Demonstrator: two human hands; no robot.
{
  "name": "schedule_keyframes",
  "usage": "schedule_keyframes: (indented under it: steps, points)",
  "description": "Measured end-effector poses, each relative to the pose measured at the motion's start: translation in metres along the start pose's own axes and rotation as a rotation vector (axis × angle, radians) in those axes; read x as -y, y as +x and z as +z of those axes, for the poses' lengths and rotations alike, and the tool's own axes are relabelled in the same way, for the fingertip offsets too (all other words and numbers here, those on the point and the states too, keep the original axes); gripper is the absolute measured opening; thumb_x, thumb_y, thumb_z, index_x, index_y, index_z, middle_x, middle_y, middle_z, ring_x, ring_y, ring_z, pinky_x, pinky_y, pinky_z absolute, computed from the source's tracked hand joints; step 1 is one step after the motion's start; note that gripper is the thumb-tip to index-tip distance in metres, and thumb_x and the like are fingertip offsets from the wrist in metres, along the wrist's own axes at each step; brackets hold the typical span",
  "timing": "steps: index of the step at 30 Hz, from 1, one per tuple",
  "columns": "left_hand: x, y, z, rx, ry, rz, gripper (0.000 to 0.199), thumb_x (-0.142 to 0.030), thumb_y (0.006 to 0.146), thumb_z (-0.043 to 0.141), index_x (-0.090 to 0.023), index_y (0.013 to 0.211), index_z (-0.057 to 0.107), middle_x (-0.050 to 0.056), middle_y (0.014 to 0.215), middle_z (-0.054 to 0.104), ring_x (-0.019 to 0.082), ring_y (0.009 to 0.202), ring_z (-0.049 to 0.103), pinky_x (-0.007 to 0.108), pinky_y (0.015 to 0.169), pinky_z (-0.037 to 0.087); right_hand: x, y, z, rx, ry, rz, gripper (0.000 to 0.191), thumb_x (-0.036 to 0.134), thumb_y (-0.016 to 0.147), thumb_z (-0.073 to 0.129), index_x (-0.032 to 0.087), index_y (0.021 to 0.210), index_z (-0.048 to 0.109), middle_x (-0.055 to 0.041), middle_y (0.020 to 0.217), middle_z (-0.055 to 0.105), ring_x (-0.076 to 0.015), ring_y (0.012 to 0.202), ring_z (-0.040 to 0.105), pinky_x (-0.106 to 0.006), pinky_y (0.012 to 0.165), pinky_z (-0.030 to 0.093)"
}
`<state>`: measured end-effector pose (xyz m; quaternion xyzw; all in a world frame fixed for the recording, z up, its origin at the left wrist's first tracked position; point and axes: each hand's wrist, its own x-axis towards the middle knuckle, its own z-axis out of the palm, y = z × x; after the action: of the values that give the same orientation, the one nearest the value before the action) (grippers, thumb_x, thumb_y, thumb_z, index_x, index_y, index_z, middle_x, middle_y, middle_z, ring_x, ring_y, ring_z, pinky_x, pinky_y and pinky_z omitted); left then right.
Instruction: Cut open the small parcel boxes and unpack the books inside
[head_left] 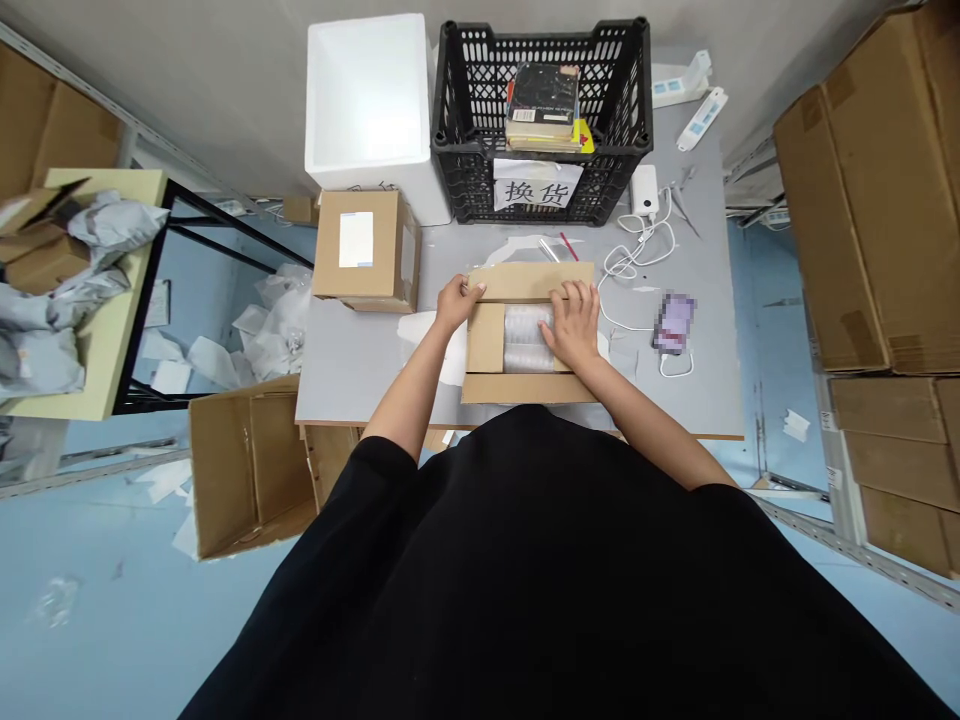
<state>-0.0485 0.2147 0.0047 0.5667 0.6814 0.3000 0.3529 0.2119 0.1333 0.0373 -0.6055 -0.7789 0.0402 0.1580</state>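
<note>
An open cardboard box (485, 340) sits at the table's front edge, close to my body, with its far flap (525, 283) and near flap (525, 388) folded outward. Inside, between the side flaps, shows something wrapped in clear, cushion-like plastic (527, 340). My left hand (455, 303) pinches the left end of the far flap, thumb on top. Over the right side of the box lies my right hand (575, 322), fingers spread across the far flap and thumb above the plastic; it hides most of the right side flap.
Behind stand a closed carton (367, 240), a white foam box (367, 90) and a black crate (540, 150) holding books (544, 105). To the right are a phone (675, 322), a white cable (626, 262), scissors (682, 205) and power strips (702, 118). An open carton (251, 470) is at lower left.
</note>
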Motion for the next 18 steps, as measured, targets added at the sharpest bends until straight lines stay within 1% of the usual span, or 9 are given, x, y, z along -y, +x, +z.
schedule_keyframes:
  steps: [2,4,5,7,9,10,14,16,18]
  points:
    - [0.003,0.002,0.014,-0.035,-0.128,-0.149,0.026,-0.037,0.079,0.069,-0.021,0.095,0.056,-0.001,0.078,0.056,0.017,0.077,0.058,0.028,0.075,0.043,0.0,-0.003,0.006,0.064,-0.001,0.009,0.059,0.035,0.089,0.053,0.015,0.144,0.043,-0.0207,0.153,0.034,-0.0394,0.147,0.02,-0.07,0.118,0.012]
    - [0.003,0.003,0.025,-0.053,-0.22,-0.276,0.035,-0.031,0.077,0.068,-0.022,0.107,0.053,0.0,0.086,0.057,0.018,0.082,0.06,0.029,0.077,0.046,-0.003,-0.006,0.011,0.102,0.007,0.052,0.06,0.032,0.088,0.052,0.014,0.144,0.042,-0.0219,0.152,0.036,-0.0404,0.145,0.022,-0.071,0.116,0.014]
    - [0.003,0.003,0.029,-0.054,-0.245,-0.317,0.04,-0.028,0.076,0.067,-0.022,0.112,0.052,0.0,0.089,0.058,0.019,0.085,0.061,0.03,0.078,0.047,-0.004,-0.006,0.014,0.118,0.014,0.067,0.059,0.03,0.088,0.05,0.014,0.145,0.042,-0.0221,0.151,0.037,-0.0402,0.145,0.023,-0.071,0.116,0.015]
    - [0.002,0.003,0.034,-0.05,-0.252,-0.353,0.049,-0.022,0.074,0.065,-0.022,0.121,0.05,0.001,0.093,0.06,0.019,0.089,0.062,0.031,0.082,0.048,-0.007,-0.007,0.016,0.145,0.03,0.076,0.059,0.026,0.087,0.048,0.013,0.145,0.043,-0.0216,0.149,0.039,-0.0391,0.145,0.024,-0.07,0.117,0.015]
    - [0.0,0.004,0.035,-0.025,-0.219,-0.338,0.053,-0.018,0.073,0.06,-0.022,0.125,0.051,0.002,0.094,0.062,0.019,0.091,0.063,0.031,0.084,0.048,-0.008,-0.008,0.017,0.158,0.037,0.075,0.059,0.024,0.086,0.047,0.013,0.144,0.043,-0.0208,0.15,0.04,-0.0383,0.145,0.023,-0.068,0.118,0.015]
    - [0.0,0.004,0.035,-0.002,-0.19,-0.317,0.051,-0.017,0.074,0.058,-0.022,0.124,0.054,0.002,0.096,0.064,0.019,0.092,0.063,0.031,0.086,0.049,-0.009,-0.008,0.017,0.16,0.039,0.075,0.06,0.023,0.086,0.047,0.013,0.144,0.043,-0.0205,0.15,0.039,-0.0381,0.145,0.023,-0.067,0.118,0.015]
    - [-0.006,0.0,0.03,0.074,-0.023,-0.183,0.032,-0.021,0.082,0.048,-0.021,0.108,0.067,0.005,0.111,0.07,0.02,0.103,0.064,0.034,0.095,0.048,-0.011,-0.007,0.012,0.139,0.087,0.087,0.06,0.023,0.085,0.048,0.014,0.144,0.045,-0.0184,0.151,0.042,-0.0381,0.144,0.027,-0.065,0.118,0.018]
    - [-0.015,-0.008,0.025,0.021,0.109,-0.087,0.03,-0.026,0.088,0.047,-0.02,0.108,0.069,0.009,0.121,0.068,0.024,0.116,0.06,0.039,0.103,0.045,-0.014,-0.006,0.007,0.135,0.148,0.085,0.058,0.023,0.085,0.047,0.015,0.143,0.046,-0.0175,0.148,0.047,-0.0371,0.143,0.031,-0.064,0.118,0.021]
    - [-0.029,-0.022,0.02,-0.097,0.272,0.025,0.033,-0.032,0.093,0.048,-0.021,0.118,0.067,0.013,0.135,0.061,0.029,0.131,0.051,0.046,0.11,0.04,-0.02,-0.004,-0.001,0.138,0.223,0.066,0.058,0.023,0.086,0.045,0.015,0.143,0.045,-0.0173,0.146,0.05,-0.0349,0.139,0.037,-0.059,0.118,0.026]
